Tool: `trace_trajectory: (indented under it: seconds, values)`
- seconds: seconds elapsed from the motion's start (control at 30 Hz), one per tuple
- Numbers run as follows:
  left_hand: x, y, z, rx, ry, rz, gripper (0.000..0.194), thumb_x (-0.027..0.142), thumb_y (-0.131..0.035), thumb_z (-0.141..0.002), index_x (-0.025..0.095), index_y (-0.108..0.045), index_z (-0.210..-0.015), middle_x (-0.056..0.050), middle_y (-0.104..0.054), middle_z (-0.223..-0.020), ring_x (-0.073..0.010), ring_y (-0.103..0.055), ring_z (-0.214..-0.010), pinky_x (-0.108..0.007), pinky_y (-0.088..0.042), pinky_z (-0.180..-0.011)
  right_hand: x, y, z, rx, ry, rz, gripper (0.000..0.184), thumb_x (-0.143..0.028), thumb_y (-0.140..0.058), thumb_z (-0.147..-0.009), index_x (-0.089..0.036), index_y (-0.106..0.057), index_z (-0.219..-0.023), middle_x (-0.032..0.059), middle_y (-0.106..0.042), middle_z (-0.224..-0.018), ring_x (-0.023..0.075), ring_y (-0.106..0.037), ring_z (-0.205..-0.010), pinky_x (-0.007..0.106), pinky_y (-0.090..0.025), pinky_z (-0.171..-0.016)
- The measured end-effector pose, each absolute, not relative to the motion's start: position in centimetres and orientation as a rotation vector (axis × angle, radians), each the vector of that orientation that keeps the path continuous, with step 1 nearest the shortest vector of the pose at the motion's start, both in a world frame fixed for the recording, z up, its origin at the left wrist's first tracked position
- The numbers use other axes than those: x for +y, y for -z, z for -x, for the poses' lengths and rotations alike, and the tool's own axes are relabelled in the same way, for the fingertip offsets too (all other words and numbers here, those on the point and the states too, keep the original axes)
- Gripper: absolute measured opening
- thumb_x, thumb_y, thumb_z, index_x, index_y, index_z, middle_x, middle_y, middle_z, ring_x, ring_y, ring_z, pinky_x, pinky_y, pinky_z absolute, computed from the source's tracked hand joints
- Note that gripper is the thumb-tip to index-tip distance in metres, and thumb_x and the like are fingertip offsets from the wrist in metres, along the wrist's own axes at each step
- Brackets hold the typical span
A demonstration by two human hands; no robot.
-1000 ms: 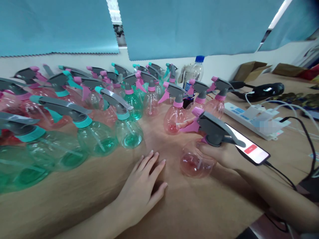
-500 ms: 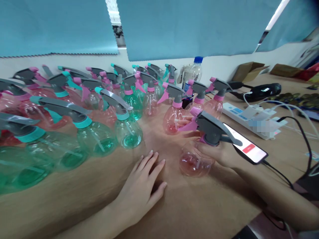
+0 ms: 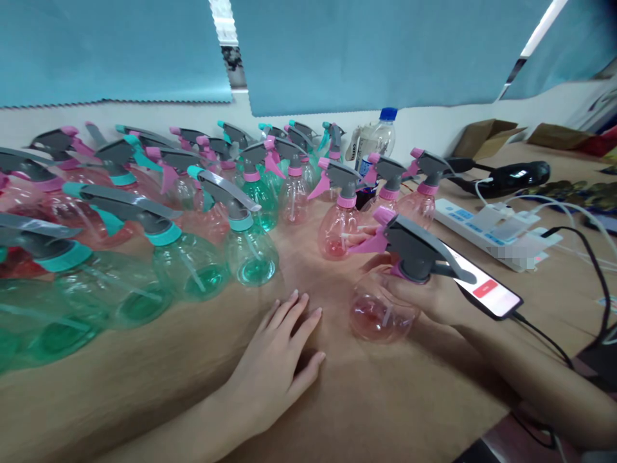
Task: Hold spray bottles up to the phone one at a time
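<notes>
My right hand (image 3: 429,299) is wrapped round a clear pink spray bottle (image 3: 380,312) with a grey head and pink trigger, which stands on the brown table (image 3: 385,399). One finger of that hand reaches out along the pink trigger. My left hand (image 3: 277,360) lies flat on the table a little left of the bottle, fingers stretched out and holding nothing. Another pink spray bottle (image 3: 339,222) stands just behind the held one.
Several pink and green spray bottles (image 3: 193,257) crowd the table's left and back. A phone (image 3: 484,289) on a cable lies to the right, beside a white power strip (image 3: 486,231), black cables, a water bottle (image 3: 373,138) and cardboard boxes (image 3: 486,135).
Almost nothing has moved. The held bottle and my right hand shifted slightly; my left hand stays flat in the same spot.
</notes>
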State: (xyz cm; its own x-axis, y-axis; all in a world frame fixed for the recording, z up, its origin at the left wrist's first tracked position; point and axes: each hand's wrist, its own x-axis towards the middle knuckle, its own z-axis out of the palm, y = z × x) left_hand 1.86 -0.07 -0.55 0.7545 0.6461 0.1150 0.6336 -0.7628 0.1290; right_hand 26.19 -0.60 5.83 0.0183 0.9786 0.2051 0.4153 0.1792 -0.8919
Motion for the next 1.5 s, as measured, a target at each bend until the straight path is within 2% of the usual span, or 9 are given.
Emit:
trace_trajectory:
  seconds: [0.27, 0.47, 0.7, 0.9, 1.07, 1.17, 1.33, 1.4, 1.5]
  values:
    - [0.0, 0.7, -1.9, 1.043, -0.225, -2.875, 0.048, 0.036, -0.047, -0.093, 0.014, -0.046, -0.136, -0.017, -0.038, -0.145, -0.0310, -0.032, -0.135, -0.053, -0.034, -0.105, -0.2, -4.4, -27.0, -1.522, -0.778, 1.451, 0.013, -0.034, -0.065, -0.072, -0.026, -0.067, -0.082, 0.0002, -0.071, -0.079, 0.0213, -0.066, -0.082, 0.034, -0.054, -0.076]
    - [-0.1, 0.7, -1.8, 1.037, -0.219, -2.879, 0.049, 0.038, -0.047, -0.094, 0.014, -0.045, -0.137, -0.016, -0.038, -0.146, -0.0308, -0.031, -0.136, -0.053, -0.034, -0.105, 0.0, -4.6, -27.0, -1.496, -0.770, 1.459, 0.013, -0.034, -0.067, -0.067, -0.027, -0.065, -0.079, -0.0010, -0.071, -0.077, 0.0194, -0.065, -0.077, 0.031, -0.054, -0.073]
    - [-0.1, 0.8, -1.8, 1.035, -0.240, -2.864, 0.048, 0.038, -0.047, -0.093, 0.014, -0.047, -0.135, -0.016, -0.038, -0.146, -0.0314, -0.032, -0.135, -0.053, -0.034, -0.105, -0.2, -5.2, -26.5, -1.480, -0.755, 1.466, 0.013, -0.035, -0.064, -0.066, -0.025, -0.066, -0.075, -0.0001, -0.073, -0.080, 0.0211, -0.066, -0.077, 0.035, -0.055, -0.073]
    - [0.0, 0.7, -1.8, 1.033, -0.215, -2.862, 0.049, 0.037, -0.047, -0.094, 0.013, -0.046, -0.136, -0.016, -0.038, -0.146, -0.0316, -0.032, -0.135, -0.054, -0.034, -0.104, -0.5, -5.2, -26.8, -1.537, -0.767, 1.553, 0.015, -0.034, -0.059, -0.069, -0.025, -0.068, -0.078, -0.0010, -0.072, -0.072, 0.0206, -0.066, -0.066, 0.032, -0.053, -0.058]
    - [-0.1, 0.6, -1.8, 1.037, -0.213, -2.856, 0.049, 0.038, -0.047, -0.094, 0.014, -0.045, -0.136, -0.016, -0.038, -0.146, -0.0308, -0.032, -0.136, -0.053, -0.034, -0.105, -0.5, -5.6, -26.8, -1.535, -0.732, 1.554, 0.015, -0.034, -0.057, -0.069, -0.024, -0.065, -0.076, -0.0007, -0.071, -0.076, 0.0204, -0.066, -0.070, 0.033, -0.052, -0.065]
    - [-0.1, 0.6, -1.8, 1.044, -0.220, -2.852, 0.049, 0.037, -0.048, -0.093, 0.014, -0.046, -0.136, -0.016, -0.038, -0.146, -0.0307, -0.032, -0.135, -0.053, -0.034, -0.105, -0.6, -5.6, -26.7, -1.539, -0.781, 1.566, 0.015, -0.034, -0.056, -0.071, -0.023, -0.065, -0.077, -0.0004, -0.070, -0.072, 0.0208, -0.065, -0.069, 0.033, -0.051, -0.063]
    - [-0.1, 0.5, -1.9, 1.050, -0.204, -2.854, 0.048, 0.036, -0.048, -0.093, 0.014, -0.047, -0.135, -0.016, -0.038, -0.146, -0.0307, -0.032, -0.135, -0.053, -0.035, -0.104, -0.6, -5.2, -27.1, -1.520, -0.707, 1.507, 0.007, -0.025, -0.058, -0.069, -0.024, -0.064, -0.072, -0.0017, -0.069, -0.076, 0.0195, -0.064, -0.076, 0.031, -0.052, -0.071]
    - [-0.1, 0.5, -1.9, 1.049, -0.207, -2.854, 0.048, 0.037, -0.048, -0.093, 0.014, -0.047, -0.135, -0.016, -0.039, -0.145, -0.0307, -0.033, -0.135, -0.053, -0.035, -0.104, -0.6, -5.0, -27.3, -1.515, -0.694, 1.513, 0.004, -0.025, -0.060, -0.068, -0.024, -0.062, -0.065, -0.0031, -0.066, -0.068, 0.0173, -0.062, -0.068, 0.028, -0.051, -0.065]
    - [-0.1, 0.7, -1.8, 1.047, -0.232, -2.851, 0.048, 0.037, -0.048, -0.093, 0.016, -0.046, -0.135, -0.015, -0.039, -0.145, -0.0301, -0.033, -0.135, -0.052, -0.035, -0.105, -0.7, -5.1, -27.2, -1.495, -0.670, 1.585, 0.016, -0.024, -0.061, -0.064, -0.023, -0.051, -0.051, -0.0044, -0.055, -0.052, 0.0142, -0.054, -0.052, 0.025, -0.043, -0.047]
